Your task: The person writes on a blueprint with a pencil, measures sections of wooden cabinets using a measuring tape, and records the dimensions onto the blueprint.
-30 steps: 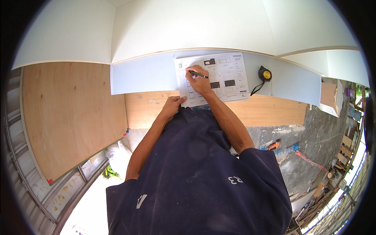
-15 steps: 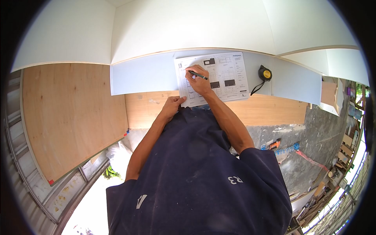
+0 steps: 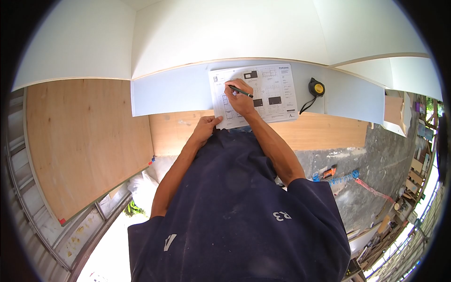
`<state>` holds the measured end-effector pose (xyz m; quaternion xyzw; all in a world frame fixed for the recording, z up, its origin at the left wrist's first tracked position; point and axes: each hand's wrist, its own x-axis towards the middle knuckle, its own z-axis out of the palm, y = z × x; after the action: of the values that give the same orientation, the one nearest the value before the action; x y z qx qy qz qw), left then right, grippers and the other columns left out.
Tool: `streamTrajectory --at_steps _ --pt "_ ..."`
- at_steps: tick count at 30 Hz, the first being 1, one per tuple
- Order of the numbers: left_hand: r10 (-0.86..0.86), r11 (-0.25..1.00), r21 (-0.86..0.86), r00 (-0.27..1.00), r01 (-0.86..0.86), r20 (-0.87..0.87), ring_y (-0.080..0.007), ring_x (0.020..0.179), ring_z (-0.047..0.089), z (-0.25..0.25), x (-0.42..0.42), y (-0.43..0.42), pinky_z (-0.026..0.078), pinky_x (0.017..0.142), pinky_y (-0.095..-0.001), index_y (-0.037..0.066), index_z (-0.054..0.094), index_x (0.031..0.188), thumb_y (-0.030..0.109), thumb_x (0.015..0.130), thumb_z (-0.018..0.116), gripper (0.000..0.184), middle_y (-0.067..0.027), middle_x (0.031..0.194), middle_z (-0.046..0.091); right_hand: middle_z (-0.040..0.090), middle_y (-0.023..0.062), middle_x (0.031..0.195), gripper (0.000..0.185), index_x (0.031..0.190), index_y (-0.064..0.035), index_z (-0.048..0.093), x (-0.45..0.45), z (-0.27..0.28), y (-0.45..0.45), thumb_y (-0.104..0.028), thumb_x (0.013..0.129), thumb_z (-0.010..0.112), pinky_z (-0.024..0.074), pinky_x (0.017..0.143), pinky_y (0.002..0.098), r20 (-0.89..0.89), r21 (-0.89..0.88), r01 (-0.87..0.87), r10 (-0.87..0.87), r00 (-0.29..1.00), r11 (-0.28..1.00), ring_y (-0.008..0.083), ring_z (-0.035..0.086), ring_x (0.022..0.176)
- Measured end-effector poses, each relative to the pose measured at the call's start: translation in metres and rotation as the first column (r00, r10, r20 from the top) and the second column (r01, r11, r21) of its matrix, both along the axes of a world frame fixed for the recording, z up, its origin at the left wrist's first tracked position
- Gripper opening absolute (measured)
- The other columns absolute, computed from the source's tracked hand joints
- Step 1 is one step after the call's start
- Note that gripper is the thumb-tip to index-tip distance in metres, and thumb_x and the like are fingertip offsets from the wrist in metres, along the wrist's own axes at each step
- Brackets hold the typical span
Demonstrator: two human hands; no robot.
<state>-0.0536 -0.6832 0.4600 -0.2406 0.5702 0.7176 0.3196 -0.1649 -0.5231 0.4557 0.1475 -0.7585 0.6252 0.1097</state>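
My right hand [image 3: 240, 96] is closed round a dark pencil or pen [image 3: 244, 92] and rests on the upper left part of a printed plan sheet [image 3: 277, 113]. The sheet carries line drawings and a few black boxes, and more paper seems to lie under it. At the sheet's lower left corner, my left hand [image 3: 206, 129] pinches the edge, its thumb on top and its other fingers mostly hidden below. A black and yellow tape measure [image 3: 316, 88] with a wrist strap lies to the right of the sheet, apart from both hands.
The papers lie on a pale board [image 3: 174, 96] below tall white panels [image 3: 225, 33]. A plywood panel [image 3: 84, 145] stands at left. An orange tool [image 3: 329, 172] and a coiled blue and red hose [image 3: 371, 189] are on the grey floor at right, near wood offcuts [image 3: 413, 181].
My right hand and the writing tool have shifted very slightly right on the sheet. My left hand keeps its place at the corner.
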Motion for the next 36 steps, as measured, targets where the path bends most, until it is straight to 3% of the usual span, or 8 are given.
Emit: streamTrajectory --at_steps 15,36 --pt "0.032 0.999 -0.001 0.999 -0.032 -0.001 -0.004 0.052 0.044 0.003 0.0 0.004 0.032 0.05 -0.022 -0.001 0.074 0.098 0.026 0.101 0.061 0.031 -0.0049 0.075 0.072 0.064 0.0109 0.076 0.013 0.093 -0.0031 0.067 -0.001 -0.003 0.0 0.0 0.08 0.07 0.0494 0.058 0.033 -0.015 0.055 -0.046 0.047 0.999 0.997 0.0214 0.061 0.063" --pt "-0.001 0.998 -0.066 1.0 0.002 0.008 -0.0033 0.055 0.038 0.001 0.0 0.002 0.03 0.052 -0.0226 0.0 0.075 0.095 0.026 0.099 0.063 0.029 0.0027 0.068 0.063 0.063 0.0104 0.075 0.011 0.09 -0.0024 0.067 -0.001 -0.007 -0.001 0.001 0.08 0.069 0.0493 0.058 0.0332 0.012 0.037 -0.004 0.004 1.0 0.999 0.0211 0.06 0.063"
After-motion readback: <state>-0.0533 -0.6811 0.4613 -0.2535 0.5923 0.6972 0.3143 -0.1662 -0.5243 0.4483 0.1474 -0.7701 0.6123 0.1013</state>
